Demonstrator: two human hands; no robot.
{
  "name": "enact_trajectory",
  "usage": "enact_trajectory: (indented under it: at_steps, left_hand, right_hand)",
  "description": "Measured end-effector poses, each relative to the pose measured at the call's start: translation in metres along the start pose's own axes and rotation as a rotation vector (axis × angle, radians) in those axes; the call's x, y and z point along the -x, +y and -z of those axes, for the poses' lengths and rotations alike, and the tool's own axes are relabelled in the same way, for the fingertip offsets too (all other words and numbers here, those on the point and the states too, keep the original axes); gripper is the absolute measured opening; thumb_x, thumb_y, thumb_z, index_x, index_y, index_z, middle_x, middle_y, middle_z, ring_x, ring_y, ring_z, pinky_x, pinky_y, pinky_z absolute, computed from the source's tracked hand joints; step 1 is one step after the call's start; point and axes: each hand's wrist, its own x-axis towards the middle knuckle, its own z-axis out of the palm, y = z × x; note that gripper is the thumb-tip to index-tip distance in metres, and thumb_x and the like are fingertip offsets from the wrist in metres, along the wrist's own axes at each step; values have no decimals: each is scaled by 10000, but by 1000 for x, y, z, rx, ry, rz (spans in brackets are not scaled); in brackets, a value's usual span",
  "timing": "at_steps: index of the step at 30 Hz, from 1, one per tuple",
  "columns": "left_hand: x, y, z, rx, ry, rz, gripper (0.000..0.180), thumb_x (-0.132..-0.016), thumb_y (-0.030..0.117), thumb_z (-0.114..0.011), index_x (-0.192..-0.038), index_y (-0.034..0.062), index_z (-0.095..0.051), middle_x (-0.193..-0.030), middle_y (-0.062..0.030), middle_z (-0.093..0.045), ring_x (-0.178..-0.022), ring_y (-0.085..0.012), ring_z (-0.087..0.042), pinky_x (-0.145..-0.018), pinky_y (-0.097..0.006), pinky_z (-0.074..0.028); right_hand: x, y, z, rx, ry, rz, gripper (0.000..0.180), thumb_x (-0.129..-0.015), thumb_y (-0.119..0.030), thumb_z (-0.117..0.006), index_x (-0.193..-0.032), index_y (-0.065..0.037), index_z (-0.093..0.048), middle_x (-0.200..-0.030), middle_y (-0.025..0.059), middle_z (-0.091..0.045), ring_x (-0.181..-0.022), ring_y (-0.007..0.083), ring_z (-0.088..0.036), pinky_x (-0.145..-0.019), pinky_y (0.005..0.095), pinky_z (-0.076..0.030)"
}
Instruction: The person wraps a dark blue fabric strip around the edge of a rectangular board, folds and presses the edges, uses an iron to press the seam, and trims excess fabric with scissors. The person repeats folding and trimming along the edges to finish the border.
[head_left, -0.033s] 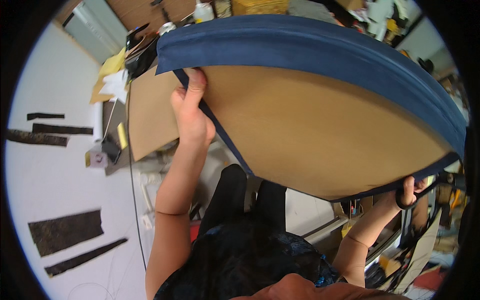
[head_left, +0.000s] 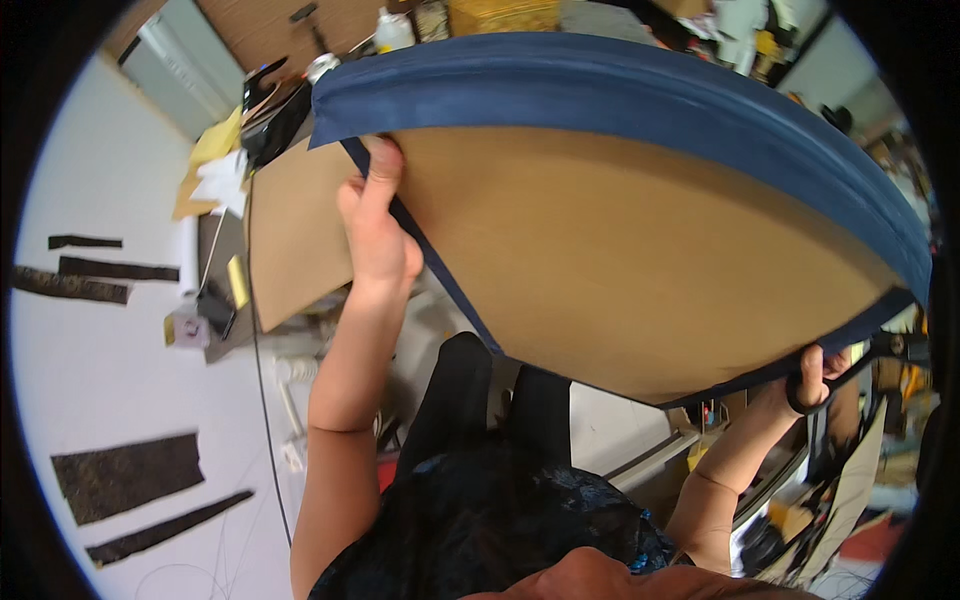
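Observation:
A large stiff panel (head_left: 640, 250), tan-brown on the side facing me, is held up tilted in front of my body. A wide blue flap (head_left: 620, 95) of leather-like material curves along its far edge, and narrow dark blue edging runs along its other sides. My left hand (head_left: 378, 225) is closed on the panel's left edge, thumb on the brown face and fingers hidden behind. At the right lower edge my right hand (head_left: 815, 378) grips the dark edging with its thumb in front. A black-handled tool (head_left: 895, 347), perhaps scissors, is also at that hand; its far end is unclear.
To the left stands a white table (head_left: 150, 380) with several dark strips (head_left: 130, 475) on it. A brown board (head_left: 295, 240) lies beside the panel. Beyond are a white bottle (head_left: 393, 30), a hammer (head_left: 312, 28) and clutter. A white spool (head_left: 295, 370) sits below.
The panel and both hands keep their holds and sit almost the same in the view. The surroundings have shifted slightly, the table things a little to the left.

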Motion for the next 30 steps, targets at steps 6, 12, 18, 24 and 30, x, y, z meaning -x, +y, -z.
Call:
enact_trajectory:
  at_steps: [6,12,18,24,30]
  left_hand:
    - [-6,-12,1,-157,-58,22,667,-960,466,-646,-1294,-91,-497,-1231,-159,-602,-1158,-223,-555,-1036,-358,-417]
    - [244,30,-23,-266,-632,-430,894,-830,157,-637,-1514,-96,-120,-1519,-324,-214,-1451,-479,-200,-1198,-548,-181]
    - [375,6,-29,-746,-729,-438,939,-793,136,-653,-1488,-179,-106,-1558,-413,-65,-1463,-578,-27,-1191,-627,-60]
    - [353,30,-11,-655,-695,-663,859,-732,-10,-573,-1458,-215,-161,-1519,-442,-151,-1415,-628,-143,-1136,-702,-135]
    - [238,87,0,-609,-793,-601,531,-635,-28,-542,-1149,-150,-492,-931,-335,-625,-880,-498,-619,-828,-519,-514]
  right_hand:
    - [78,-174,-130,126,350,-45,435,-785,-113,-817,-1152,-1,-614,-1043,62,-641,-964,161,-593,-911,302,-435]
    - [96,-259,-195,281,107,-7,262,-780,-162,-866,-830,-35,-643,-708,-47,-605,-629,38,-528,-574,197,-397]
    - [99,-268,-215,309,168,44,352,-740,-246,-893,-788,-12,-635,-658,-61,-561,-613,32,-480,-543,217,-380]
    - [83,-291,-218,454,260,121,402,-728,-325,-889,-824,11,-691,-689,14,-664,-613,78,-584,-568,228,-451]
    - [22,-311,-281,1045,300,30,302,-742,-253,-688,-846,28,-726,-886,205,-729,-843,346,-709,-766,406,-554]
